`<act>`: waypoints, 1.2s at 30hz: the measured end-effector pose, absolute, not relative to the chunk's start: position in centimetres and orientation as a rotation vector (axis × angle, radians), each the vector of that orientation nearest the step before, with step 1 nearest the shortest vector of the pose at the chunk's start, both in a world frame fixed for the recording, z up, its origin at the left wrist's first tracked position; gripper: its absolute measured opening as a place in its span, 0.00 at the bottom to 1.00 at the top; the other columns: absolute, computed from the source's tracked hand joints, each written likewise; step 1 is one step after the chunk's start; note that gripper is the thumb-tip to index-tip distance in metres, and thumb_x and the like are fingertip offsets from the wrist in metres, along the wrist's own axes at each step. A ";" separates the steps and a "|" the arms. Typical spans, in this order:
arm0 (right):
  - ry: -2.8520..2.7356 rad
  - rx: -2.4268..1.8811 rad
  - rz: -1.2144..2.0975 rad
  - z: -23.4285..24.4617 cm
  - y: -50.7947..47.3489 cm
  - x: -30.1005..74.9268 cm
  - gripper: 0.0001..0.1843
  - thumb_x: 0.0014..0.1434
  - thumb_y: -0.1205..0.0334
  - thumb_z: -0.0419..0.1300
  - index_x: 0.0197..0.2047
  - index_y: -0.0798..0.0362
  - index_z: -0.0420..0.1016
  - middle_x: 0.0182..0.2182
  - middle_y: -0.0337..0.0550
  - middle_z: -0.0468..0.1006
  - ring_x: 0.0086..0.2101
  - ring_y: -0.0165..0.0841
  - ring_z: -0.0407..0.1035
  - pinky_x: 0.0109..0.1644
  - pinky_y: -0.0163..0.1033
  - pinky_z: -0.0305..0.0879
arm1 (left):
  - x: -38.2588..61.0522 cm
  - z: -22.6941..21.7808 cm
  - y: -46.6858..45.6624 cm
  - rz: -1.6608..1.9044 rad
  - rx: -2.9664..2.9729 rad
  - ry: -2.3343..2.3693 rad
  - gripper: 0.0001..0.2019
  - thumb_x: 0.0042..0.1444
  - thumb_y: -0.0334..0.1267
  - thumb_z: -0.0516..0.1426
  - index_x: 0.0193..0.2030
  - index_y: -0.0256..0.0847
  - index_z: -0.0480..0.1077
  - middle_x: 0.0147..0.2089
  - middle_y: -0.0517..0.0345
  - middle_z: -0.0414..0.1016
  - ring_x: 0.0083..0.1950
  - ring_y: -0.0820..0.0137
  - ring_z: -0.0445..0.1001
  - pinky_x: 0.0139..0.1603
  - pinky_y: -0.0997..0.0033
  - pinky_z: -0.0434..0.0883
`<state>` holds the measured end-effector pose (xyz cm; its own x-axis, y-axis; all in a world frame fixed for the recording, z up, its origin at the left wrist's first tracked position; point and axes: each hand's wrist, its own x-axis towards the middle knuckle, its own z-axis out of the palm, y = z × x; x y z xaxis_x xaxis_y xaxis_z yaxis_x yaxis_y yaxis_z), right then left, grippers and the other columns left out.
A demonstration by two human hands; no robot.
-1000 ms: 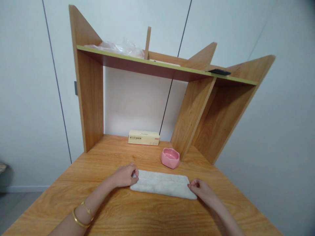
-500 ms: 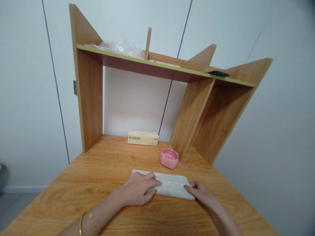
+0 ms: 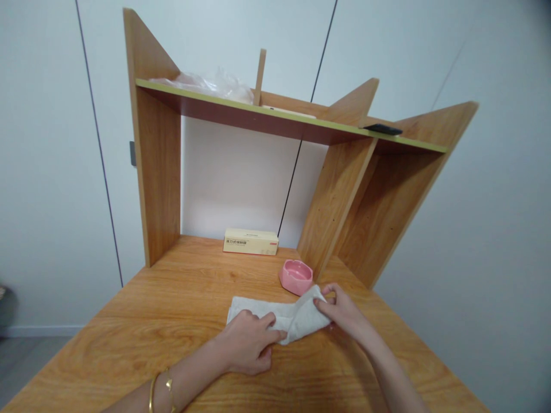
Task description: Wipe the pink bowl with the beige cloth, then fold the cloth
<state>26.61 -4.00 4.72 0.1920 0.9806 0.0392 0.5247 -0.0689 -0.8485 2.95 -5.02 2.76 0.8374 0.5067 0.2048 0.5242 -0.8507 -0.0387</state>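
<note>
A folded pale grey cloth point(image 3: 302, 319) lies on the wooden desk, its right end raised and bending over toward the left. Pinched between the thumb and fingers of my right hand point(image 3: 344, 311) is that lifted end. My left hand point(image 3: 251, 342) rests on the cloth's left part, the index finger stretched out and pressing near the fold, the other fingers loosely bent. Just behind the raised end stands a pink faceted ashtray point(image 3: 296, 277).
A cream-coloured box point(image 3: 250, 242) with printed lettering stands at the back of the desk point(image 3: 193, 298). Above is a wooden shelf point(image 3: 253, 117) carrying a clear plastic bag point(image 3: 215, 85) and a dark flat object point(image 3: 383, 129). Its upright panels flank the desk's rear.
My right hand has lifted the cloth's right end up and to the left, so it bends. My left hand has shifted slightly toward me, its index finger still on the cloth.
</note>
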 end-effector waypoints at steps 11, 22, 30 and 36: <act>-1.903 -1.779 0.218 8.3 -2.2 14.3 0.12 0.46 0.65 0.54 0.37 0.52 0.60 0.25 0.37 0.70 0.27 0.31 0.64 0.27 0.33 0.46 | -0.8 2.2 0.0 -1.756 -2.732 -1.315 0.08 0.44 0.30 0.43 0.27 0.40 0.61 0.29 0.57 0.65 0.33 0.69 0.66 0.35 0.71 0.62; -2.183 -1.739 0.429 4.7 -2.6 9.2 0.16 0.51 0.54 0.53 0.42 0.53 0.61 0.32 0.45 0.75 0.32 0.37 0.69 0.28 0.35 0.49 | -2.4 1.8 1.9 -2.206 -2.443 -1.581 0.06 0.44 0.36 0.44 0.21 0.40 0.59 0.21 0.63 0.61 0.26 0.72 0.63 0.29 0.75 0.61; -2.049 -1.983 0.336 6.2 -1.8 16.8 0.14 0.55 0.59 0.49 0.43 0.54 0.63 0.36 0.47 0.74 0.36 0.35 0.68 0.35 0.35 0.53 | -2.0 2.0 1.0 -1.206 -2.628 -1.879 0.12 0.46 0.34 0.45 0.19 0.39 0.66 0.20 0.59 0.68 0.26 0.71 0.66 0.28 0.75 0.56; -1.929 -1.759 0.716 1.6 -2.4 19.0 0.21 0.47 0.60 0.56 0.45 0.55 0.58 0.25 0.38 0.70 0.26 0.31 0.65 0.29 0.34 0.55 | -1.4 1.9 0.7 -0.947 -2.670 -1.865 0.11 0.46 0.33 0.48 0.19 0.40 0.68 0.21 0.57 0.70 0.26 0.70 0.66 0.26 0.75 0.52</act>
<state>19.00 -2.44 1.58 -0.1017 0.9944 -0.0276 0.7714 0.0613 -0.6333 -1.39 0.70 1.94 0.2514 0.9214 0.2963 0.7831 -0.3735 0.4972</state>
